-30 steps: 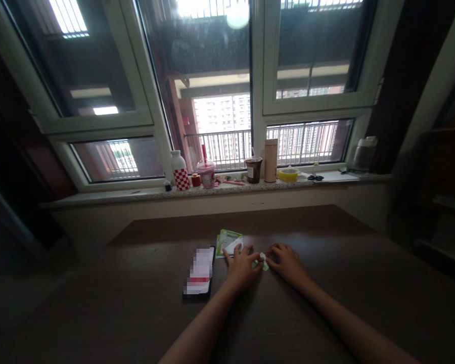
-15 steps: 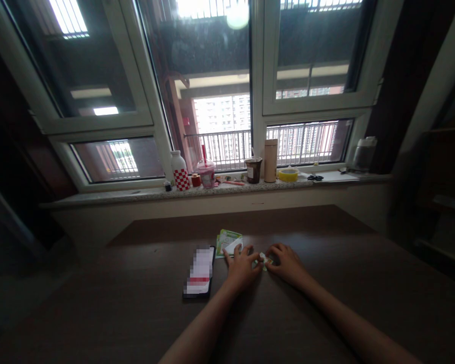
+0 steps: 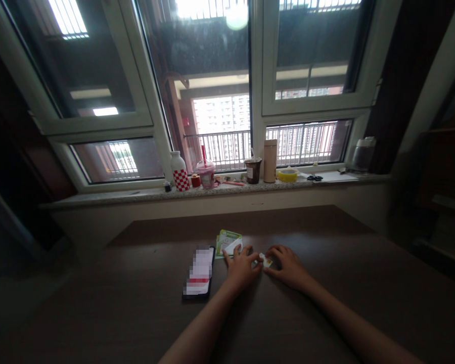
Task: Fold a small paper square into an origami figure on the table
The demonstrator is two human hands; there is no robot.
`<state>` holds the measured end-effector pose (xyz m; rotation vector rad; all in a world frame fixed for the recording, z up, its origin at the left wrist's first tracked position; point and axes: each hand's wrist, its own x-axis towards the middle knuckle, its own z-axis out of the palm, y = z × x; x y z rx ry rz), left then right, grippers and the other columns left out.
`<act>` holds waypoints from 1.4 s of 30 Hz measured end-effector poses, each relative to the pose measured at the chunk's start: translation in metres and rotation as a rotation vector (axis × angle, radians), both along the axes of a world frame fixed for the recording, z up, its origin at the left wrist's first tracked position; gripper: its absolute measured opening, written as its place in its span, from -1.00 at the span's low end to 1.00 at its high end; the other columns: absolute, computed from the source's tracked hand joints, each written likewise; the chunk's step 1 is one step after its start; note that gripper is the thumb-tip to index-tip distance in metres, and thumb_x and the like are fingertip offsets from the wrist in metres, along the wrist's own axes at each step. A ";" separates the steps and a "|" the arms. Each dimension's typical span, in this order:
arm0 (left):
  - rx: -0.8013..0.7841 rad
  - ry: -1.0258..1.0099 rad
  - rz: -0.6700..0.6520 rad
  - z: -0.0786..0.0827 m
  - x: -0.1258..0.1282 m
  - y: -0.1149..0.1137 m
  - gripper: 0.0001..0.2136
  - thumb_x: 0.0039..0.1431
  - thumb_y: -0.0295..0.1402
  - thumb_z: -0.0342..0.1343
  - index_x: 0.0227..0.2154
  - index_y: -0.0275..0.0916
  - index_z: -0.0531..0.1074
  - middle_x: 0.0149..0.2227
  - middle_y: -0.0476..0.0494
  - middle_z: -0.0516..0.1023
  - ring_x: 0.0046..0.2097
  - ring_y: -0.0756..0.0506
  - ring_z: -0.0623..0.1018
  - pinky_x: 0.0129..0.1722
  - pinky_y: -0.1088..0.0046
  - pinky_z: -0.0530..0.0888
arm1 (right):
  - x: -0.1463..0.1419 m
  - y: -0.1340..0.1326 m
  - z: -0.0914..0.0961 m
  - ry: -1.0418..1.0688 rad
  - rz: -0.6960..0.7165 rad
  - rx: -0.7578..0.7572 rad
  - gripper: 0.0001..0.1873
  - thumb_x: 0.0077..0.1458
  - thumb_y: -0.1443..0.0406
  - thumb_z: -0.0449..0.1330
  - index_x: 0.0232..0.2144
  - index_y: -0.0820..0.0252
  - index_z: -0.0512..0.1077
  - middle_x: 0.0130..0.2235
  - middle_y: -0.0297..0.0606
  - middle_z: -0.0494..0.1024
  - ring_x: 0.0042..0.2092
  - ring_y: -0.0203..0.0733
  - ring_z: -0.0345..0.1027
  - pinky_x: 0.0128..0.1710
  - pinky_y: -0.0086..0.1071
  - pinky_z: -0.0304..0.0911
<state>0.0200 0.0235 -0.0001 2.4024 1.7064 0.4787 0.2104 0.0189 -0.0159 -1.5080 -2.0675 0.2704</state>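
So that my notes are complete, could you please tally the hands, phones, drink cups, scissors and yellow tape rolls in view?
Hands: 2, left hand and right hand
Phone: 1
Drink cups: 2, pink cup and dark cup
Scissors: 1
Yellow tape roll: 1
Total: 7

Daylight came through the window, burning out to white beyond the railing and along the top. A round, pale-green glare spot sat high in the middle pane. The room was dim, its sides sinking nearly to black; the table showed a faint sheen toward its far right and a soft shadow near the left hand. Wide-angle stretch splayed the window frames outward. Coarse blocks masked the phone's screen, and print on the cards was too soft to read.
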 end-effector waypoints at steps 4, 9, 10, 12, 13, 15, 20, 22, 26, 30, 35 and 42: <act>0.008 -0.005 -0.005 -0.001 0.000 0.000 -0.80 0.18 -0.06 0.04 -0.19 0.17 0.48 0.23 0.11 0.28 0.30 -0.35 0.08 0.12 -0.47 -0.25 | 0.000 -0.001 0.002 0.028 0.001 0.003 -0.66 0.00 0.07 0.24 -0.17 0.03 0.45 0.00 -0.22 0.44 0.09 -0.02 0.23 0.11 -0.16 0.10; 0.005 0.001 -0.008 0.001 0.000 -0.001 -0.78 0.18 -0.05 0.03 -0.16 0.18 0.47 0.23 0.11 0.27 0.30 -0.35 0.08 0.13 -0.45 -0.26 | -0.003 0.000 0.004 0.016 -0.015 0.050 -0.76 0.06 0.15 0.17 -0.23 0.12 0.44 -0.09 -0.20 0.48 -0.01 -0.08 0.30 0.04 -0.23 0.14; -0.001 0.001 -0.008 0.002 0.000 -0.002 -0.78 0.18 -0.05 0.03 -0.16 0.18 0.47 0.23 0.11 0.27 0.30 -0.35 0.08 0.13 -0.45 -0.26 | -0.004 0.000 0.005 -0.001 -0.020 0.061 -0.77 0.06 0.16 0.17 -0.24 0.12 0.44 -0.11 -0.20 0.49 -0.03 -0.08 0.30 0.02 -0.25 0.15; -0.014 0.010 -0.003 0.004 0.000 -0.003 -0.78 0.19 -0.05 0.03 -0.15 0.18 0.47 0.24 0.11 0.26 0.30 -0.34 0.07 0.13 -0.44 -0.26 | -0.006 -0.001 0.007 -0.040 -0.032 0.077 -0.80 0.05 0.18 0.17 -0.28 0.13 0.44 -0.15 -0.21 0.49 -0.06 -0.09 0.31 -0.02 -0.28 0.16; -0.023 0.017 0.000 0.005 0.000 -0.003 -0.78 0.19 -0.05 0.02 -0.15 0.17 0.47 0.24 0.11 0.25 0.31 -0.34 0.06 0.14 -0.43 -0.26 | -0.007 -0.002 0.009 -0.057 -0.040 0.081 -0.81 0.05 0.18 0.17 -0.30 0.13 0.44 -0.16 -0.21 0.50 -0.08 -0.10 0.32 -0.04 -0.29 0.17; -0.032 0.026 0.005 0.006 0.000 -0.003 -0.78 0.19 -0.05 0.01 -0.15 0.17 0.47 0.25 0.11 0.24 0.31 -0.34 0.05 0.14 -0.43 -0.26 | -0.009 -0.002 0.011 -0.086 -0.056 0.084 -0.83 0.06 0.19 0.16 -0.33 0.13 0.44 -0.19 -0.22 0.51 -0.10 -0.10 0.32 -0.07 -0.31 0.17; -0.018 0.001 0.004 0.004 0.001 -0.002 -0.78 0.18 -0.06 0.03 -0.16 0.18 0.48 0.23 0.11 0.27 0.30 -0.35 0.06 0.14 -0.42 -0.29 | -0.012 0.002 0.011 -0.130 -0.115 0.086 -0.84 0.10 0.19 0.13 -0.37 0.11 0.46 -0.22 -0.22 0.52 -0.15 -0.11 0.34 -0.15 -0.33 0.17; -0.020 0.000 0.003 0.004 0.002 -0.002 -0.79 0.18 -0.07 0.03 -0.17 0.19 0.49 0.23 0.12 0.27 0.30 -0.35 0.06 0.14 -0.43 -0.29 | -0.013 0.004 0.011 -0.142 -0.131 0.082 -0.85 0.11 0.21 0.13 -0.38 0.12 0.46 -0.22 -0.22 0.53 -0.16 -0.12 0.34 -0.16 -0.32 0.17; -0.021 -0.002 -0.007 0.004 0.001 -0.001 -0.79 0.18 -0.08 0.04 -0.16 0.18 0.48 0.23 0.12 0.26 0.30 -0.36 0.06 0.12 -0.45 -0.27 | -0.015 0.006 0.012 -0.175 -0.161 0.070 -0.85 0.12 0.21 0.13 -0.38 0.12 0.47 -0.21 -0.22 0.53 -0.15 -0.10 0.34 -0.21 -0.32 0.17; -0.017 -0.007 -0.011 0.005 0.001 -0.002 -0.80 0.18 -0.09 0.05 -0.17 0.17 0.49 0.23 0.12 0.27 0.30 -0.36 0.06 0.12 -0.45 -0.27 | -0.015 0.008 0.014 -0.207 -0.191 0.065 -0.85 0.13 0.22 0.14 -0.38 0.11 0.47 -0.19 -0.24 0.53 -0.14 -0.09 0.34 -0.24 -0.32 0.16; -0.025 0.004 -0.001 0.005 0.002 -0.002 -0.81 0.17 -0.09 0.06 -0.18 0.17 0.49 0.23 0.12 0.27 0.30 -0.36 0.06 0.13 -0.44 -0.27 | -0.015 0.009 0.013 -0.202 -0.191 0.062 -0.87 0.14 0.23 0.13 -0.36 0.09 0.47 -0.18 -0.24 0.52 -0.11 -0.08 0.33 -0.24 -0.32 0.15; -0.027 0.005 0.007 0.005 0.002 -0.002 -0.79 0.17 -0.06 0.04 -0.16 0.19 0.48 0.23 0.12 0.27 0.30 -0.34 0.07 0.14 -0.43 -0.26 | -0.011 0.013 0.002 -0.127 -0.200 0.068 -0.86 0.15 0.22 0.11 -0.31 0.09 0.45 -0.13 -0.24 0.50 -0.06 -0.06 0.29 -0.12 -0.25 0.13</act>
